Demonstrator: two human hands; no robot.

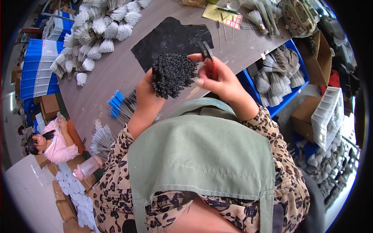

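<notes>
My left hand (147, 96) is wrapped round a thick bundle of thin black-tipped pieces (175, 73), with the many black ends facing up toward me. What the pieces are lower down is hidden. In my right hand (229, 83) is a pair of pliers or nippers (211, 64) with red handles and dark jaws, held upright just right of the bundle. My right fingertips are close to the bundle's right edge; whether they touch it I cannot tell. Beyond both hands, a black sheet (167, 37) lies flat on the table (97, 73).
Many white-tipped bundles (105, 29) cover the far left of the table. Blue-tipped thin rods (118, 105) lie beside my left forearm. At right stands a blue crate (289, 91) of bundles. A yellow card (221, 16) lies far right. Another person (58, 141) sits at left.
</notes>
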